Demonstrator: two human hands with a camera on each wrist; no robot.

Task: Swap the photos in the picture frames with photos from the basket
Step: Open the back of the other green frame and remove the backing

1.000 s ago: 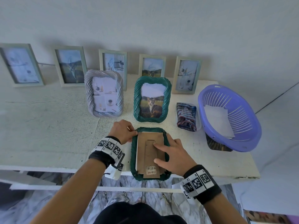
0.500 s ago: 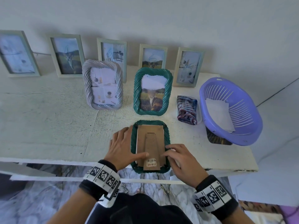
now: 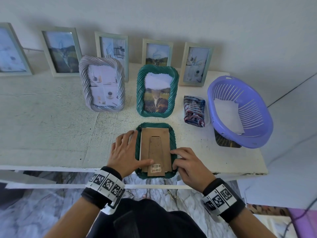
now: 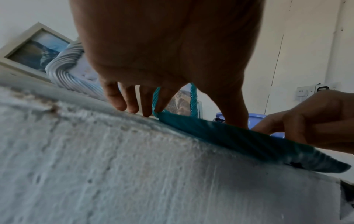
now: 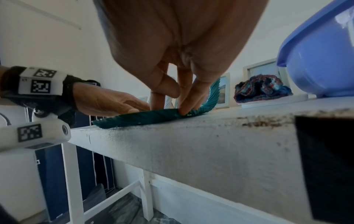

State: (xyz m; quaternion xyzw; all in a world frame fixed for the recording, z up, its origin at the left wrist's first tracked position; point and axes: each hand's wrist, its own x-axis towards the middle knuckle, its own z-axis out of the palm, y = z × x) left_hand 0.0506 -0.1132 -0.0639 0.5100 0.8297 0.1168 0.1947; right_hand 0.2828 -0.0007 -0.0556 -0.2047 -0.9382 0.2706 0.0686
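A green twisted frame (image 3: 154, 125) lies face down at the table's front edge, its brown backing board (image 3: 154, 143) and folded stand facing up. My left hand (image 3: 130, 148) lies flat along the frame's left rim, with the thumb pressing on the backing near a barcode sticker. My right hand (image 3: 185, 160) is curled at the lower right rim, and its fingertips pinch the rim's edge (image 5: 145, 118). In the left wrist view the frame (image 4: 239, 141) overhangs the table edge a little. The purple basket (image 3: 267, 126) at the right holds white photos (image 3: 228, 115).
Behind the hands stand a second green frame (image 3: 157, 91) with an animal photo and a grey twisted frame (image 3: 103, 86). Several pale frames line the wall. A striped cloth (image 3: 194, 110) lies beside the basket, and a dark photo (image 3: 224, 141) sticks out under it.
My left hand slid from the frame's top left corner down its left side, and the thumb came onto the backing. My right hand moved off the backing to the lower right rim.
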